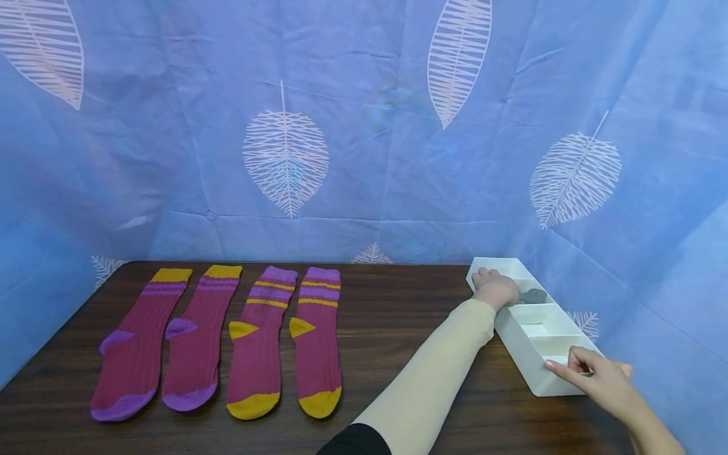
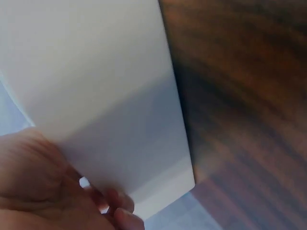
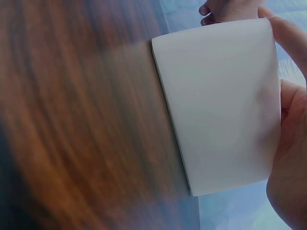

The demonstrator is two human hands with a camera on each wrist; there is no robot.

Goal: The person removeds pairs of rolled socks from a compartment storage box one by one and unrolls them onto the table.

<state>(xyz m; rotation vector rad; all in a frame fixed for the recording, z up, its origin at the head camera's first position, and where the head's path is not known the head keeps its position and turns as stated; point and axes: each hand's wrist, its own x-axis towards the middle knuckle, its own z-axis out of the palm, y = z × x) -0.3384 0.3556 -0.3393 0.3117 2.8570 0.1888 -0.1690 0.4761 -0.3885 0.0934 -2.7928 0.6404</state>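
A long white divided storage box (image 1: 516, 351) stands at the right side of the table, running away from me. My left hand (image 1: 493, 287) grips its left rim towards the far end, the fingers bent over the edge in the left wrist view. At the near end my right hand (image 1: 605, 379) holds the box, thumb along the near rim and the other fingers curled at the right corner. The end wall (image 3: 220, 110) fills much of the right wrist view. A small grey cloth-like item (image 1: 533, 296) lies in one of the far compartments, partly behind my left wrist.
Two maroon socks with purple toes (image 1: 190, 354) and two with yellow toes (image 1: 318, 360) lie flat side by side on the dark wooden table (image 1: 398, 328). A blue leaf-patterned curtain (image 1: 364, 158) hangs behind the table and along its sides.
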